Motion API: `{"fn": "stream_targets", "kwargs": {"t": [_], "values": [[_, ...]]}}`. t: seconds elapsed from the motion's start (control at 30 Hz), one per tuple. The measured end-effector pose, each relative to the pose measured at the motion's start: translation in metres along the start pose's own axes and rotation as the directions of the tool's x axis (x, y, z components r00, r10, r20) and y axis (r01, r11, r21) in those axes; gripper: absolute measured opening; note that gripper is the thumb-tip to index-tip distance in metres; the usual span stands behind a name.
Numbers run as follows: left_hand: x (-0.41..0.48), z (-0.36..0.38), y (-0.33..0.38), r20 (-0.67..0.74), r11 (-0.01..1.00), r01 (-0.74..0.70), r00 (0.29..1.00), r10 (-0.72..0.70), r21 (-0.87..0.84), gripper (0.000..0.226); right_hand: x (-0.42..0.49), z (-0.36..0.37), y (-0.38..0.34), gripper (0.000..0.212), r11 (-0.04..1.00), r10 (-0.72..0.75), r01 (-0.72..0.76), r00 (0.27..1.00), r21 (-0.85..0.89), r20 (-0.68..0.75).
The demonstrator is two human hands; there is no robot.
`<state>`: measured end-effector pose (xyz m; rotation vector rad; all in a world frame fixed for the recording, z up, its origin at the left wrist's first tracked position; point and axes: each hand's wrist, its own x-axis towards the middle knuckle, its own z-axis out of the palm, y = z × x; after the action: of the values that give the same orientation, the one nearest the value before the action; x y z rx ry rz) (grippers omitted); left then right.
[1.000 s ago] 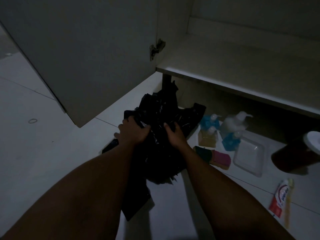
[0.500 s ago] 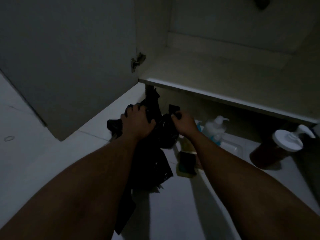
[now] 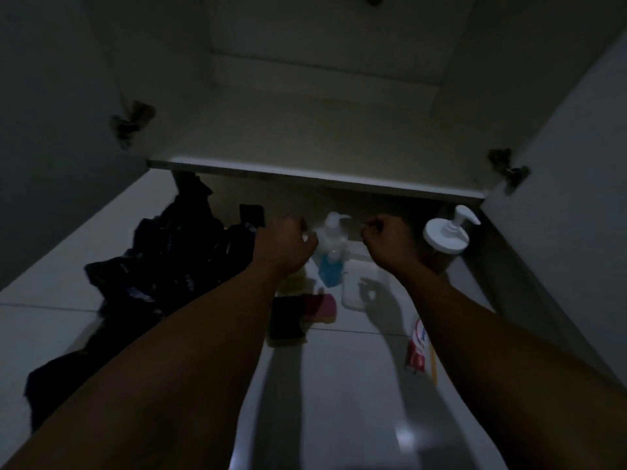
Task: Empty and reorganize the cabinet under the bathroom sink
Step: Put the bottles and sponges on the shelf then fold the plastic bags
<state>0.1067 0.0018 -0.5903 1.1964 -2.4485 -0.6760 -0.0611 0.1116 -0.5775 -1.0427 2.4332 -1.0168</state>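
Observation:
The open cabinet [image 3: 305, 174] under the sink has a bare bottom shelf. A heap of black plastic bags [image 3: 169, 266] lies on the floor tiles at the left, below the shelf edge. My left hand [image 3: 285, 245] hovers just right of the heap, fingers loosely curled and holding nothing, close to a small white pump bottle [image 3: 330, 228]. My right hand [image 3: 386, 242] hangs beside it, also loosely curled and holding nothing. A blue bottle [image 3: 329, 269] stands between the two hands.
A large pump bottle with a white cap [image 3: 448, 232] stands at the right. A clear plastic box [image 3: 356, 290], a pink sponge [image 3: 322, 308], a dark sponge [image 3: 285, 320] and a toothpaste tube [image 3: 417, 347] lie on the tiles. Both cabinet doors [image 3: 51, 130] stand open.
Both hands have let go of the black bags, which now lie on the floor at the left. The hands moved right, over the bottles, and my view tipped up toward the cabinet.

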Motion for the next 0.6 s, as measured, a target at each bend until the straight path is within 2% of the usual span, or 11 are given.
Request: {"fn": "stream_targets", "kwargs": {"t": [0.07, 0.2, 0.33, 0.47, 0.6], "values": [[-0.001, 0.02, 0.015, 0.043, 1.0, 0.003, 0.999, -0.002, -0.018, 0.02, -0.005, -0.011, 0.026, 0.017, 0.998, 0.058, -0.058, 0.997, 0.004, -0.05], [-0.01, 0.071, 0.048, 0.172, 0.996, -0.016, 0.985, 0.032, -0.093, 0.012, -0.029, -0.016, 0.076, 0.023, 0.992, 0.124, -0.126, 0.99, -0.018, -0.07], [-0.026, 0.116, 0.064, 0.2, 0.988, -0.092, 0.973, 0.115, -0.12, 0.029, -0.049, -0.018, 0.124, 0.01, 0.97, 0.245, -0.244, 0.965, 0.02, -0.092], [-0.022, 0.135, 0.065, 0.255, 0.996, -0.074, 0.963, 0.086, -0.059, 0.031, -0.052, -0.024, 0.14, 0.032, 0.93, 0.369, -0.366, 0.924, 0.039, -0.099], [-0.024, 0.146, 0.071, 0.299, 0.994, -0.087, 0.949, 0.104, -0.068, 0.033, -0.057, -0.034, 0.151, 0.024, 0.886, 0.464, -0.453, 0.873, 0.102, -0.153]]}}
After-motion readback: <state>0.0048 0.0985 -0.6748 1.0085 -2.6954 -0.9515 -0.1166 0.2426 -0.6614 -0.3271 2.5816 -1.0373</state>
